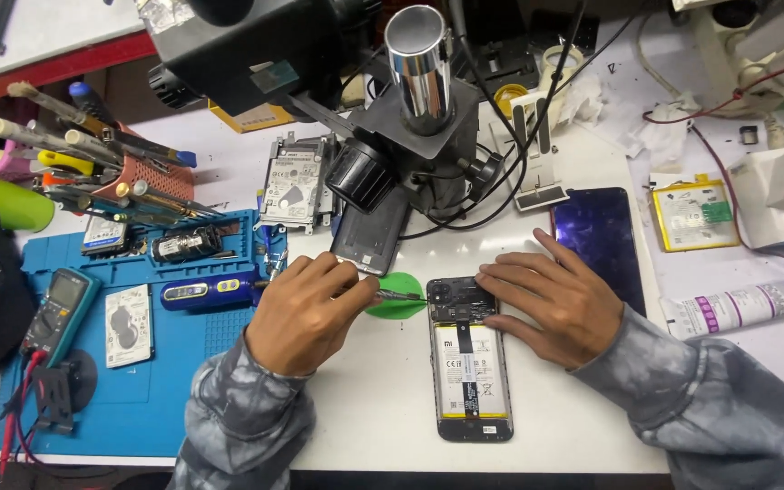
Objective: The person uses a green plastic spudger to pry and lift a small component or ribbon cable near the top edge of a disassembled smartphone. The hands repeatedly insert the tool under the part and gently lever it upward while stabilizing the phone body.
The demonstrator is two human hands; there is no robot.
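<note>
Opened phone [470, 367] lies on white worktop [383, 408], long axis running away from person. Right hand [555, 299] flat, open, pressing phone's top edge. Left hand [306, 308], left of phone, grips screwdriver [401, 295], tip pointing at phone's top-left corner.

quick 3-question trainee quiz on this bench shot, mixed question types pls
1. True or false: the opened phone lies on the blue mat.
2. Which hand holds the thin tool? A) left B) right
3. What does the right hand rest on?

Key:
1. False; it lies on the white table, right of the mat.
2. A, the left hand.
3. The phone's top end, fingers flat.
</note>
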